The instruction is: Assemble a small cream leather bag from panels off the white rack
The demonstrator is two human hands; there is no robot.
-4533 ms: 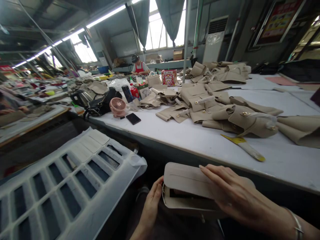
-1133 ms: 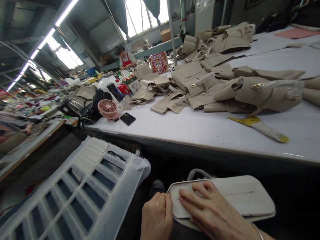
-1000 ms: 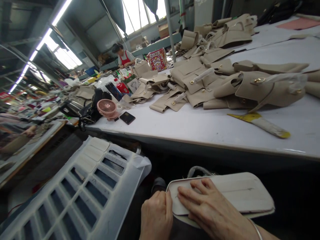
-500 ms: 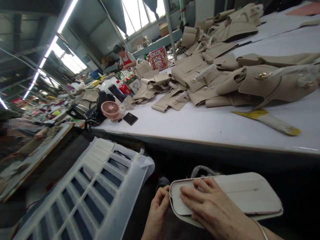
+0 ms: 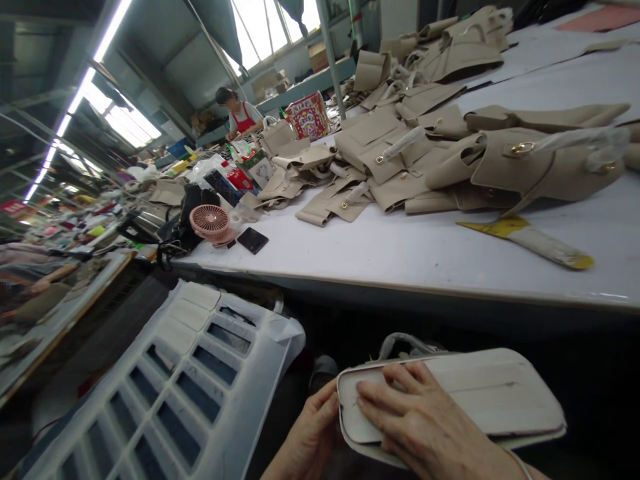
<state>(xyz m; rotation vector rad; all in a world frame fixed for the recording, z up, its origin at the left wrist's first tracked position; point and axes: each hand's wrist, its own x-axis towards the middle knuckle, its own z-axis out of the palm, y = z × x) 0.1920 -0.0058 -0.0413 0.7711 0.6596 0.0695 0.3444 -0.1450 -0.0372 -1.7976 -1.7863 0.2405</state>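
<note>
A handbag [image 5: 480, 387] lies on its side at the lower right, its long, pale, round-cornered base panel turned towards me. Behind its upper edge a plastic-wrapped handle [image 5: 407, 343] shows. My right hand [image 5: 425, 417] rests flat on the panel with its fingers stretched and a little apart. At the left end of the bag, my left hand [image 5: 317, 427] pinches the rim between thumb and fingers. Part of those fingers is hidden behind the bag's edge. The panel's lower edge stands slightly apart from the bag's outer layer.
A plastic-covered slotted crate [image 5: 267, 353] with pale pieces on it stands at the left. On the white table [image 5: 360, 253] lie beige bag parts [image 5: 385, 147], a yellow-tipped tool [image 5: 525, 241], a pink fan [image 5: 210, 223] and a phone [image 5: 253, 241]. A person [image 5: 243, 117] sits farther back.
My left hand has moved up slightly along the bag's left end, closer against the rim. The right hand stays flat on the panel. The view has shifted slightly.
</note>
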